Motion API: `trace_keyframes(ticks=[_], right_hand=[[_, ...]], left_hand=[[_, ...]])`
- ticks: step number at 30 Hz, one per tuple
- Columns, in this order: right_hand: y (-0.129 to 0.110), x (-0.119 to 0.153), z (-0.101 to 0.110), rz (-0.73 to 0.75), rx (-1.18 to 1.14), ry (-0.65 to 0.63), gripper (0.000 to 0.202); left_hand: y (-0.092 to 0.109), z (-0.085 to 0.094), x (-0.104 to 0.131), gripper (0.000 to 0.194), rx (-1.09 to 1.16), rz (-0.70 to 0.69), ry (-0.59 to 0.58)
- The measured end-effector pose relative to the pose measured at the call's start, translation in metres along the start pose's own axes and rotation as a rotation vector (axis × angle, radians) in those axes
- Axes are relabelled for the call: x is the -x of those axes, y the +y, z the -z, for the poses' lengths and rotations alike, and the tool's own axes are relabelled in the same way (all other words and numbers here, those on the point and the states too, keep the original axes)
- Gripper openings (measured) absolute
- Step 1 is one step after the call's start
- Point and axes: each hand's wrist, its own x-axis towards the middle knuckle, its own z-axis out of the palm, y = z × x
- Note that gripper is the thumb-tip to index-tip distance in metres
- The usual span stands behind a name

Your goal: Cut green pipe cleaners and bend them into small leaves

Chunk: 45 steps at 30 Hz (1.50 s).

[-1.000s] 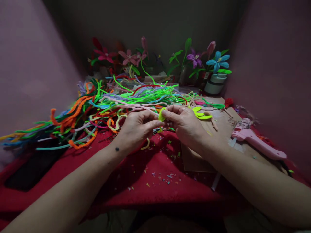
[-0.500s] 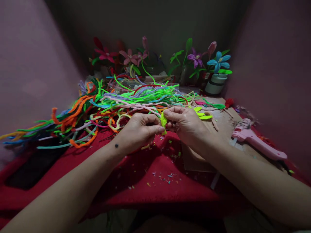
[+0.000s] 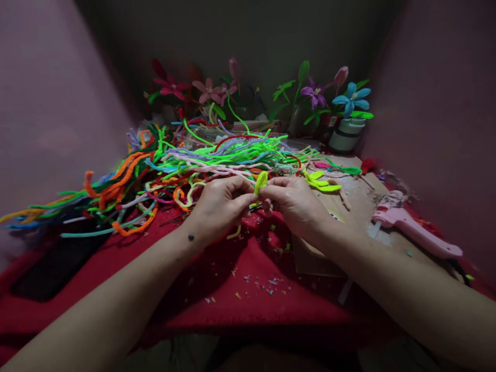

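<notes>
Between my two hands is a small yellow pipe-cleaner petal, its rounded end pointing up. My left hand pinches its lower part from the left with thumb and forefinger. From the right, the thumb and forefinger of my right hand close on the same petal; the fingertips of both hands nearly meet. Just beyond my right hand, several finished yellow petals lie on a piece of cardboard. Behind my hands spreads a heap of pipe cleaners in green, pink, orange and other colours.
A pink hot glue gun rests on the cardboard at right. At left a dark phone-like slab lies on the red cloth, which is strewn with fuzz scraps. Pipe-cleaner flowers stand along the back, one by a white jar.
The yellow petal has been turned, so its rounded end now stands up above my fingertips. My right hand has shifted slightly lower on it.
</notes>
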Motion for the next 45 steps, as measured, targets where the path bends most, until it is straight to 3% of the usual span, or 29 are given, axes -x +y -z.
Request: trace_keyframes(ticks=[6,10,17,23,26,28,30,33,36,40,45], right_hand=[[0.007,0.0,0.0,0.008,-0.129,-0.019,0.011],[0.009,0.0,0.0,0.02,-0.166,-0.002,0.005],[0.008,0.002,-0.002,-0.068,-0.216,-0.001,0.004],[0.016,-0.002,-0.002,-0.13,-0.259,-0.009,0.012],[0.019,-0.003,-0.003,-0.085,-0.317,0.025,0.011],[0.016,-0.001,-0.004,-0.052,-0.273,0.02,0.013],[0.012,0.001,-0.004,-0.022,-0.143,0.006,0.016],[0.007,0.005,-0.004,0.074,0.053,0.017,0.014],[0.007,0.005,-0.004,0.136,0.119,0.024,0.01],[0.01,0.004,-0.005,0.105,0.024,-0.034,0.009],[0.009,0.003,-0.004,0.099,0.022,-0.049,0.012]], left_hand=[[-0.01,-0.008,0.006,0.005,-0.346,-0.262,0.177],[-0.014,-0.013,0.007,0.01,-0.487,-0.446,0.281],[-0.016,-0.013,0.007,0.011,-0.67,-0.646,0.29],[-0.025,-0.014,0.006,0.016,-0.797,-0.647,0.252],[-0.024,-0.016,0.008,0.016,-0.771,-0.614,0.238],[-0.019,-0.015,0.008,0.014,-0.642,-0.519,0.247],[-0.012,-0.013,0.008,0.012,-0.391,-0.301,0.208],[-0.004,-0.008,0.004,0.013,0.111,0.13,0.028],[-0.005,-0.002,0.0,0.015,0.483,0.35,-0.118],[-0.008,0.003,-0.003,0.015,0.588,0.382,-0.136],[-0.002,0.005,-0.003,0.016,0.34,0.293,-0.112]])
